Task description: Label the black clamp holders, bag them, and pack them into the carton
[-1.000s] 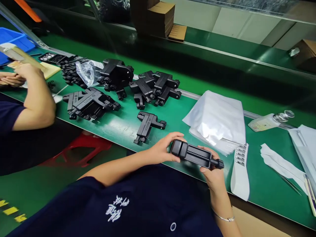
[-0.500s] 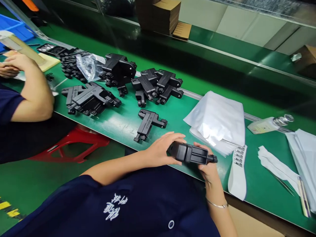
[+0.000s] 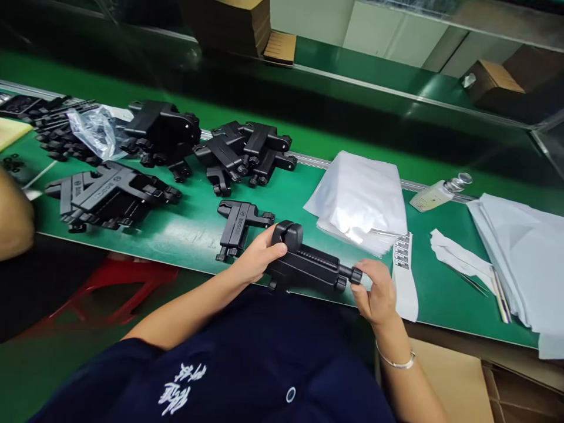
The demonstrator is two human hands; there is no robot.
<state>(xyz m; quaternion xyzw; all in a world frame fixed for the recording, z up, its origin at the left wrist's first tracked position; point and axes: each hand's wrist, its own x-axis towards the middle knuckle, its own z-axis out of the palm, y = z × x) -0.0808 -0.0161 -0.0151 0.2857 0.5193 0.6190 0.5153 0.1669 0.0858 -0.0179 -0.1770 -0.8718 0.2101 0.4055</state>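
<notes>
Both my hands hold one black plastic bracket just above the near edge of the green table. My left hand grips its thick left end, fingers wrapped round it. My right hand pinches the small knob at its right end. Another single black bracket lies on the table just left of my left hand.
Piles of black brackets and a clear plastic bag lie at the left. A stack of silvery bags, a label strip, a small bottle, tweezers and white sheets lie at the right. A co-worker's elbow shows far left.
My view has swung to the right, so the co-worker's arm has mostly left the picture. The bracket has turned in my hands and my right hand has slid to its end knob.
</notes>
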